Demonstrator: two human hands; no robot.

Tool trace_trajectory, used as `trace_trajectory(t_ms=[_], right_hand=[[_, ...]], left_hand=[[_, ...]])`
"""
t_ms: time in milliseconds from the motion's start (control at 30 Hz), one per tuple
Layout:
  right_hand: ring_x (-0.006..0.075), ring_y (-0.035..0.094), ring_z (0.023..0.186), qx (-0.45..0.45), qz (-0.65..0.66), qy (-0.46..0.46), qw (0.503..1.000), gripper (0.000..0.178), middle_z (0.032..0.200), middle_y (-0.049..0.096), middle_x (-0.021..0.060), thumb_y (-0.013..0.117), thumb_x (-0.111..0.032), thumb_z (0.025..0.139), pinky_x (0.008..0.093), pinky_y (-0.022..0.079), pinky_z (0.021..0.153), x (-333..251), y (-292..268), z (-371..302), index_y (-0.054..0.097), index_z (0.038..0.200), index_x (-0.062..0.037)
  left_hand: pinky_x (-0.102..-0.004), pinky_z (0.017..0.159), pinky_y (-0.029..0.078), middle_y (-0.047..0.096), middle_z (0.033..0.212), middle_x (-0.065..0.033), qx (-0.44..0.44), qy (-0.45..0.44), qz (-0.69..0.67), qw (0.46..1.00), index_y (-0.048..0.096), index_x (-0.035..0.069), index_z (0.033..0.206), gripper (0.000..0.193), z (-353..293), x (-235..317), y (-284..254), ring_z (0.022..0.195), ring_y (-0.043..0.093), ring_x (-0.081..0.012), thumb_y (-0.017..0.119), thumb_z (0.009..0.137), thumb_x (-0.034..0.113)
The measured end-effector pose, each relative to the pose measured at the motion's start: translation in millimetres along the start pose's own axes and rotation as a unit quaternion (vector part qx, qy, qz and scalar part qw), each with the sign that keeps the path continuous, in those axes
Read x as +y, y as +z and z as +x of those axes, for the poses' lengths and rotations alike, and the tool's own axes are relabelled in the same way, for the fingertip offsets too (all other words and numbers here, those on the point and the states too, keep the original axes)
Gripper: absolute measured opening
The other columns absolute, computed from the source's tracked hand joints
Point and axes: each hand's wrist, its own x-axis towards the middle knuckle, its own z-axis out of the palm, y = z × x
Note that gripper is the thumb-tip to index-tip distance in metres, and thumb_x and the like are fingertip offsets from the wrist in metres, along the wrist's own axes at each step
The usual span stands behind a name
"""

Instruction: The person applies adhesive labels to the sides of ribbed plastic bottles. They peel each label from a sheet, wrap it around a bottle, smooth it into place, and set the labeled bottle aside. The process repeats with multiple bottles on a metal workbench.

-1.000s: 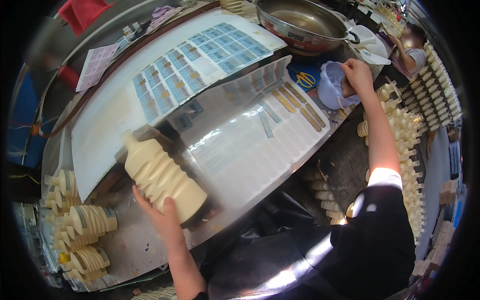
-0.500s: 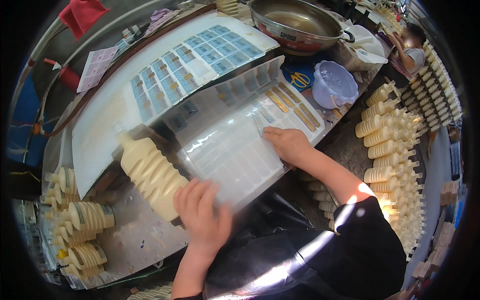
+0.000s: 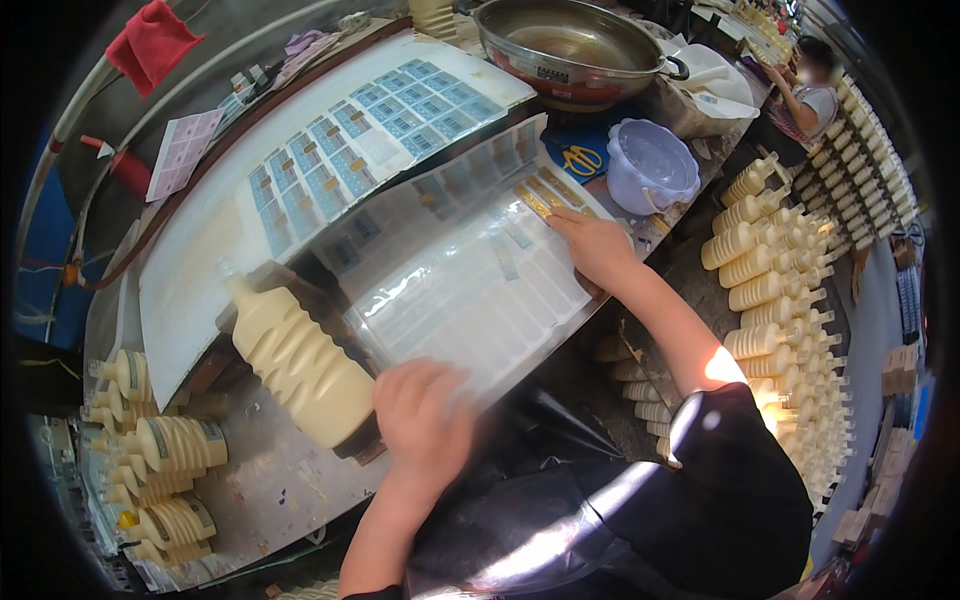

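Observation:
A cream ribbed plastic bottle lies on its side in a dark cradle, its base toward me. Just right of that base hovers my left hand, its fingers smeared by motion. My right hand reaches over a glossy label backing sheet, thumb and fingers closed at the end of a gold label near the sheet's far right. Whether the label is lifted there cannot be seen. A small blue label strip lies on the sheet nearer the middle.
Blue label sheets lie on a white sloped board. Farther back are a large metal pan, yellow-handled scissors and a lilac bucket. Bottles stand at left and in rows at right; another person sits far right.
My right hand has moved away from the blue strip, farther up the sheet to the gold labels. My left hand has shifted slightly right, off the bottle's base. The whole view has tilted a little.

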Motion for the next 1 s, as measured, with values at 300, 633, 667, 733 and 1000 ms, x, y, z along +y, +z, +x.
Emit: trace_trajectory(t_ms=[300,633,667,733,1000], right_hand=[[0.0351,0.071,0.093,-0.148,-0.02,0.042,0.988,0.05,0.138,0.06,0.0144,0.071,-0.009,0.083,0.0431,0.058,0.082,-54.4,-32.9,-74.1,0.057,0.13,-0.0012],[0.0297,0.071,0.081,0.001,0.009,-0.108,0.994,0.041,0.123,0.069,0.0088,0.075,-0.019,0.086,0.0389,0.06,0.07,-25.9,-21.6,-120.2,0.065,0.124,-0.0056],[0.0288,0.071,0.081,0.002,0.011,-0.12,0.993,0.038,0.119,0.071,0.0079,0.075,-0.018,0.086,0.0381,0.06,0.07,-28.4,-24.6,-115.1,0.068,0.121,-0.0055],[0.0249,0.071,0.077,-0.005,0.135,-0.044,0.99,0.022,0.098,0.075,0.0085,0.073,-0.014,0.087,0.0347,0.057,0.066,-35.4,-33.2,-106.4,0.075,0.106,-0.0016],[0.005,0.062,0.079,-0.083,0.585,0.163,0.79,0.027,0.114,0.073,0.0058,0.063,-0.013,0.101,0.0208,0.049,0.066,-149.1,-77.3,-42.6,0.072,0.117,0.0069]], left_hand=[[-0.0459,0.091,0.048,0.069,0.101,-0.0093,-0.02,-0.003,-0.027,0.999,0.071,0.008,0.1,0.023,-6.0,-5.0,12.6,0.1,0.065,-0.0323,0.074,0.077,0.004],[-0.0432,0.089,0.049,0.07,0.104,-0.0109,-0.024,0.001,-0.099,0.995,0.072,0.007,0.101,0.023,14.8,3.6,27.0,0.101,0.065,-0.0323,0.075,0.078,0.005],[-0.043,0.088,0.05,0.07,0.105,-0.0112,-0.021,-0.012,-0.101,0.995,0.072,0.007,0.101,0.025,15.4,3.0,32.8,0.1,0.065,-0.0326,0.076,0.077,0.006],[-0.0427,0.088,0.05,0.07,0.106,-0.0114,-0.024,-0.032,-0.102,0.994,0.072,0.008,0.102,0.027,18.6,4.2,41.4,0.1,0.065,-0.0331,0.078,0.076,0.008],[-0.0443,0.08,0.051,0.06,0.096,-0.0139,-0.008,-0.041,0.074,0.996,0.063,0.007,0.099,0.04,48.6,23.8,33.7,0.087,0.06,-0.0361,0.085,0.066,0.015]])
